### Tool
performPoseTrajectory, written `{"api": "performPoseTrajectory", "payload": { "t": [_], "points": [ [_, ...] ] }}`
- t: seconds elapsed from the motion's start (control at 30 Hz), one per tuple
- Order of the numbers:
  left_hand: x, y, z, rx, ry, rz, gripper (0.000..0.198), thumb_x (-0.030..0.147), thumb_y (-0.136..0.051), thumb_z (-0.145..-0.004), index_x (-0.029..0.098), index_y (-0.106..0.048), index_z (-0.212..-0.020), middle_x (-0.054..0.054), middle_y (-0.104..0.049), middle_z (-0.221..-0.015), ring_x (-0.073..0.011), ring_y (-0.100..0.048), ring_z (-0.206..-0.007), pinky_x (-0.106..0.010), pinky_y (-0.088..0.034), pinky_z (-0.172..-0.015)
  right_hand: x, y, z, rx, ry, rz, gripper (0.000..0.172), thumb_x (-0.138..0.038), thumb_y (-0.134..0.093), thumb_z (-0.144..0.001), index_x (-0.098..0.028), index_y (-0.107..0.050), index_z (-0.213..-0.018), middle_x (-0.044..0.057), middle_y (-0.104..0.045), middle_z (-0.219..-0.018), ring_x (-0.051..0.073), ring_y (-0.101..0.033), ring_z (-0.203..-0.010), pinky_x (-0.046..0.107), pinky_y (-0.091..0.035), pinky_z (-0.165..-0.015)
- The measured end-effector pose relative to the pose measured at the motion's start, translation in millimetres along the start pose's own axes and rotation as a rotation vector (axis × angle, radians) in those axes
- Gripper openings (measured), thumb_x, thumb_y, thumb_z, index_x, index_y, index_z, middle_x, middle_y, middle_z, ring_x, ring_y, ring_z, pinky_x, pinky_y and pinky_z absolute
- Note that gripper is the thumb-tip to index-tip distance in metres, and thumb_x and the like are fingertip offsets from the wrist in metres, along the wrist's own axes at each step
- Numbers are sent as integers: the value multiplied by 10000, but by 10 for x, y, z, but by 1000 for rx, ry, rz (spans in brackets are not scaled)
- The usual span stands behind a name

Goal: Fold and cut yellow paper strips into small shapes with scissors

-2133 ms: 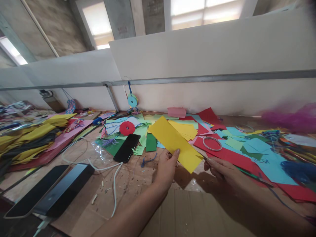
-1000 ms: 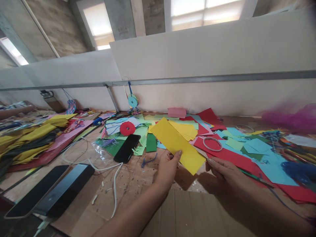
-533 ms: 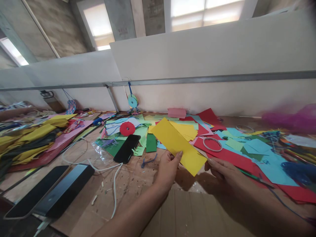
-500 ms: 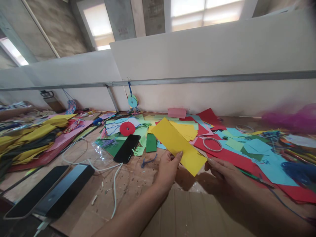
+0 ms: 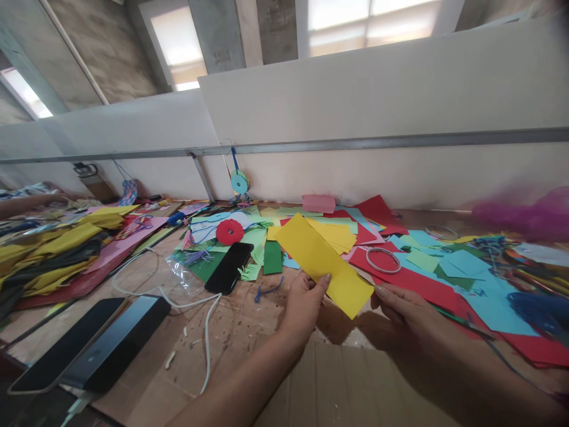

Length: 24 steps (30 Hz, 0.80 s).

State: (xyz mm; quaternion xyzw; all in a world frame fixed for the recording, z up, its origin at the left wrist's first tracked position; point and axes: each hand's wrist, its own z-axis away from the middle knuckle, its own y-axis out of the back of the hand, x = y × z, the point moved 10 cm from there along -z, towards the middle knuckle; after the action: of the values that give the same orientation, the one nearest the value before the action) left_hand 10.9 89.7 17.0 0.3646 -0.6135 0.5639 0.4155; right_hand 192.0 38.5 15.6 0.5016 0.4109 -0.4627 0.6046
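Note:
A yellow rectangular strip of paper [image 5: 324, 264] is held tilted above the table. My left hand [image 5: 306, 302] pinches its lower edge, thumb on top and fingers beneath. At the strip's right corner is my right hand [image 5: 400, 305], its thumb and fingers pressed together. A thin greyish edge shows beside those fingertips along the paper; what it belongs to is hidden. Behind the strip lie more yellow paper pieces [image 5: 340, 237] and a dark green piece [image 5: 272, 258]. A pale ring [image 5: 383, 260] rests on red paper [image 5: 418, 286] just beyond my right hand.
Left of my hands lie a black phone [image 5: 230, 268], a white cable [image 5: 207, 338] and two more devices [image 5: 118, 344]. Blue paper sheets [image 5: 493, 302] spread to the right. Yellow and dark cloth [image 5: 57, 255] is heaped far left; another person's arm [image 5: 31, 204] shows behind it.
The yellow paper and both my hands have shifted very slightly right. Another person's arm has come into view at the far left.

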Motion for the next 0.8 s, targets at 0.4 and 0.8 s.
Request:
{"api": "performPoseTrajectory", "payload": {
  "t": [0.4,0.8],
  "points": [
    [-46,-3,4,-3,38,15,374,421,-821,-635,152,-710,-869,-99,-751,-894,-148,-629,-633,-225,-425,-545,-60,-17,50,-7,8,30,523,-689,-401,-871,-253,-584,-647,34,-559,-566,218,-502,-547,358,-384,-505],
    [-84,-48,-1,-61,37,56,376,393,-795,-681,159,-707,-962,-117,-742,-995,-203,-686,-806,-271,-485,-670,-33,-23,45,-7,3,24,496,-671,-429,-874,-256,-620,-681,30,-559,-578,235,-538,-613,368,-410,-587]
  ]
}}
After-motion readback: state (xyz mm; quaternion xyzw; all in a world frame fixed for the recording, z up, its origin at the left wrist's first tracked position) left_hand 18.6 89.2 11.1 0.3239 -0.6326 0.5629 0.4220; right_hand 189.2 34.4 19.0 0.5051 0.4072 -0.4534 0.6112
